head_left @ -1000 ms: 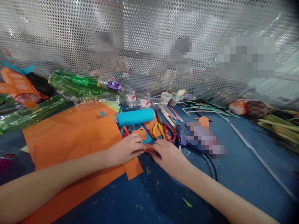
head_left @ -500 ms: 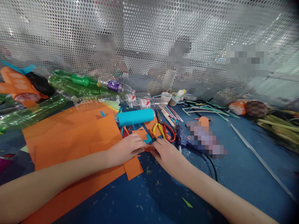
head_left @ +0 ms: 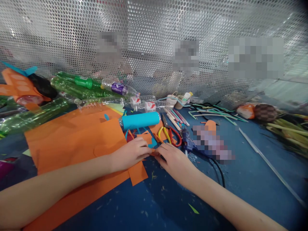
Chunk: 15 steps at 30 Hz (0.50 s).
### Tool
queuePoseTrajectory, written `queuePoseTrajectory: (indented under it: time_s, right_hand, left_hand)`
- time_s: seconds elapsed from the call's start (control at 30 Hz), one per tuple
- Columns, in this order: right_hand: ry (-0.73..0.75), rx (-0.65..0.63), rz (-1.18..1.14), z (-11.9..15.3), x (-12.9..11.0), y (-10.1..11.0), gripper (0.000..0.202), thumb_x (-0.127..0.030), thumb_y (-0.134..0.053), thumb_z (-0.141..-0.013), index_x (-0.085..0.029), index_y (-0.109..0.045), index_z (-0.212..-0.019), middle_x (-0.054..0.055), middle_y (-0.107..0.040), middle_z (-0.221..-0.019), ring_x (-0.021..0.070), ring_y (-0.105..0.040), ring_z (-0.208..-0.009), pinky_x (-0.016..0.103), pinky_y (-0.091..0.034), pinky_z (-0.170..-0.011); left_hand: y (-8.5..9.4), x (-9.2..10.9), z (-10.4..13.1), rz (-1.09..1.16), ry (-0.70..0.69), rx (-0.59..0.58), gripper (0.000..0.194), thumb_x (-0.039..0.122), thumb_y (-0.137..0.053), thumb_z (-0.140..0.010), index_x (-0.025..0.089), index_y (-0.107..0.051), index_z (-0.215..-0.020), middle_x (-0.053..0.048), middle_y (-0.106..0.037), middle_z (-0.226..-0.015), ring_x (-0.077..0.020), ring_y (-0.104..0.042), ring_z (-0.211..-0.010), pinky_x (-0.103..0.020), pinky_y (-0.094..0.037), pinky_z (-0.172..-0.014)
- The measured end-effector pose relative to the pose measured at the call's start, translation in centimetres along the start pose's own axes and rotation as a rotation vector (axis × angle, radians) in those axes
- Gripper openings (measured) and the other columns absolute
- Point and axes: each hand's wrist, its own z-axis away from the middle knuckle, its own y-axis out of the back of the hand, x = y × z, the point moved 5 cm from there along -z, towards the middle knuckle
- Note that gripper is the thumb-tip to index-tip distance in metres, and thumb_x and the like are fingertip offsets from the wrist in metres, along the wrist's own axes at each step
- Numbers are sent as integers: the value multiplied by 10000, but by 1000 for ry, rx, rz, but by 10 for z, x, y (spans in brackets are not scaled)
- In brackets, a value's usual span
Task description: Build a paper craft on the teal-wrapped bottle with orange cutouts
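Between my fingertips is a small orange paper piece (head_left: 153, 152), pinched at its left end by my left hand (head_left: 132, 153) and at its right end by my right hand (head_left: 173, 160). Both hands are closed, and the fingers hide most of the piece. Under my left forearm lie large orange paper sheets (head_left: 72, 141), with a smaller orange cutting (head_left: 138, 173) at their edge. Just beyond my hands rests a bottle wrapped in blue paper (head_left: 141, 120). Scissors with red and yellow handles (head_left: 169, 134) lie behind my right hand, with a blue glue gun (head_left: 189, 142) beside them.
Green plastic bottles (head_left: 79, 88) and clear labelled bottles (head_left: 150, 106) lie along a perforated metal screen (head_left: 149, 35). Coloured sticks (head_left: 176, 117) and thin green strips (head_left: 214, 112) are further right. A black cord (head_left: 220, 171) curves over the blue table (head_left: 115, 205).
My hands stay in nearly the same place, still pinching the orange paper piece. The right fingers have shifted very slightly, and the whole view has moved a little.
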Motion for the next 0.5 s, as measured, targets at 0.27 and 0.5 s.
queuePoseTrajectory:
  time_s: [0.27,0.5]
  right_hand:
    - [-15,4,-20,0,3,-3,96,-124,-557,-843,-147,-640,-802,48,-621,-754,191,-584,-764,324,-478,-727]
    - [-20,-1,-19,-1,4,-4,61,-142,-569,-835,-162,-613,-798,44,-639,-762,193,-592,-763,318,-471,-707]
  left_hand:
    - [-1,-3,1,52,30,-6,184,214,-457,-912,145,-627,-912,-61,-583,-836,-178,-498,-809,-314,-423,-731]
    - [1,1,-1,33,23,10,206,223,-417,-931,135,-598,-888,-54,-579,-794,-169,-511,-774,-307,-430,-708]
